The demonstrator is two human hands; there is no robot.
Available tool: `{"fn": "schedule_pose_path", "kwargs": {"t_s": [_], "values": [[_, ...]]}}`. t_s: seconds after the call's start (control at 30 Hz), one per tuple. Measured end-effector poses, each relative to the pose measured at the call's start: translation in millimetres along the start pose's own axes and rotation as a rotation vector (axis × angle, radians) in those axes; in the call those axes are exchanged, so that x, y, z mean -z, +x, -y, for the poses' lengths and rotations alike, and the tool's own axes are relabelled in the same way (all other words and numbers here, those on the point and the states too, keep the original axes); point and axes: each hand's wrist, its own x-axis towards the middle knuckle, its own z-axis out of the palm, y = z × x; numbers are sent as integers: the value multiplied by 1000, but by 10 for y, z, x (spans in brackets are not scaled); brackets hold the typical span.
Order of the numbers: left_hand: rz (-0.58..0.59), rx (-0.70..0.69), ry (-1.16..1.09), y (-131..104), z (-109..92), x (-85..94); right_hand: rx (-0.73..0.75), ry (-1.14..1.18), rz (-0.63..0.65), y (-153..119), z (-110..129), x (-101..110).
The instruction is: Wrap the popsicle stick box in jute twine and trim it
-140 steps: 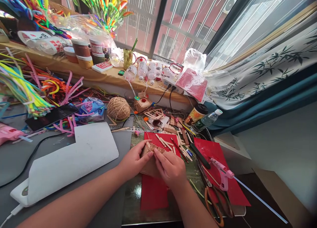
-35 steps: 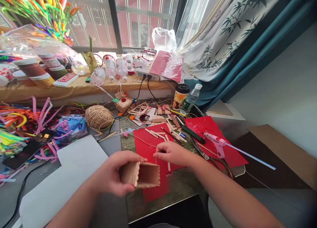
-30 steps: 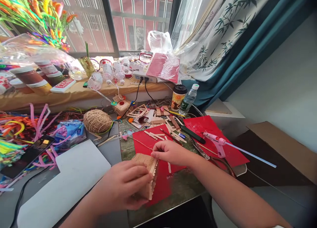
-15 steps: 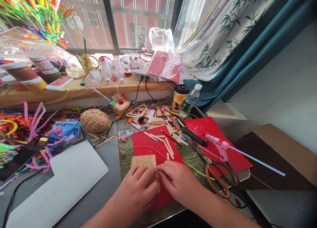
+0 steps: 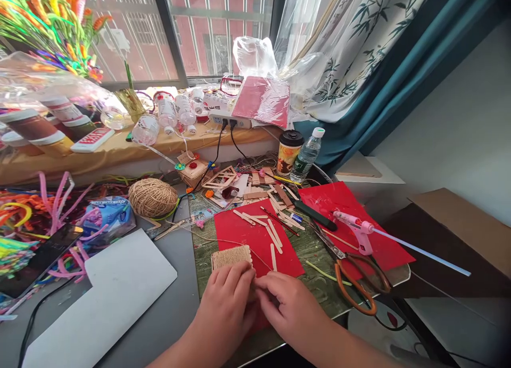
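My left hand (image 5: 229,296) is closed around the near part of a small panel (image 5: 231,256) of craft sticks wrapped in rows of twine. Scalloped stick ends show along the panel's right edge. Close beside it, my right hand (image 5: 289,301) pinches at the panel's lower right corner; what its fingertips hold is hidden. A loose strand of twine (image 5: 261,260) runs over the red sheet (image 5: 239,232) toward my fingers. The ball of twine (image 5: 153,197) lies at the back left. Several loose craft sticks (image 5: 274,235) rest on the red sheet beyond my hands.
Right of my hands lie scissors (image 5: 355,283) with orange handles and a pink glue gun (image 5: 361,232) on another red sheet. A coffee cup (image 5: 289,154) and a water bottle (image 5: 308,156) stand behind. A white card (image 5: 131,283) covers part of the left side.
The view has shifted slightly. My left hand still holds the panel, which now sits tilted a little more, and my right fingers stay at its corner.
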Motion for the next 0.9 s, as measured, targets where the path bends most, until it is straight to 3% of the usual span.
{"fn": "schedule_pose_path", "kwargs": {"t_s": [0.13,0.4,0.67,0.9], "values": [[-8,0,-33,11,-10,4,-55,38,36,-35,-56,-52],[-9,-79,-66,37,40,42,43,-38,-24,-218,-118,-169],[69,-144,-86,88,165,210,-40,94,-61,-326,-139,-222],[51,-165,-57,85,211,179,-84,205,-95,-409,-175,-324]]}}
